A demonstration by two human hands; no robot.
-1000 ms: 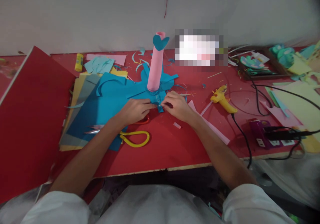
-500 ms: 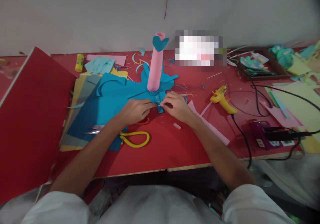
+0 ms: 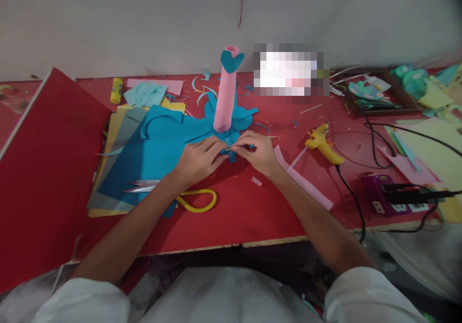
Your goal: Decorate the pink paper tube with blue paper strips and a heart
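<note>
A pink paper tube (image 3: 226,96) stands upright on a blue flower-shaped paper base (image 3: 245,119), with a blue heart-shaped piece (image 3: 232,61) near its top. In front of the tube my left hand (image 3: 202,158) and my right hand (image 3: 258,152) meet fingertip to fingertip. Both hands are closed in a pinch on a small, thin object (image 3: 228,149), too small to name. A short blue paper strip (image 3: 232,158) shows just below the fingers. Scissors with yellow handles (image 3: 198,211) lie beside my left forearm, their blades partly covered by it.
A yellow glue gun (image 3: 323,145) with a black cord lies at right, beside a pink paper strip (image 3: 314,193) and a purple power box (image 3: 378,195). Left are stacked coloured sheets (image 3: 122,178), a glue stick (image 3: 116,90) and a red board (image 3: 54,169). A brown tray (image 3: 407,106) stands back right.
My left hand has tilted upward, with its fingers more bent and closer to the right fingertips. The thin object between the fingers now shows more clearly. The tube stands as before.
</note>
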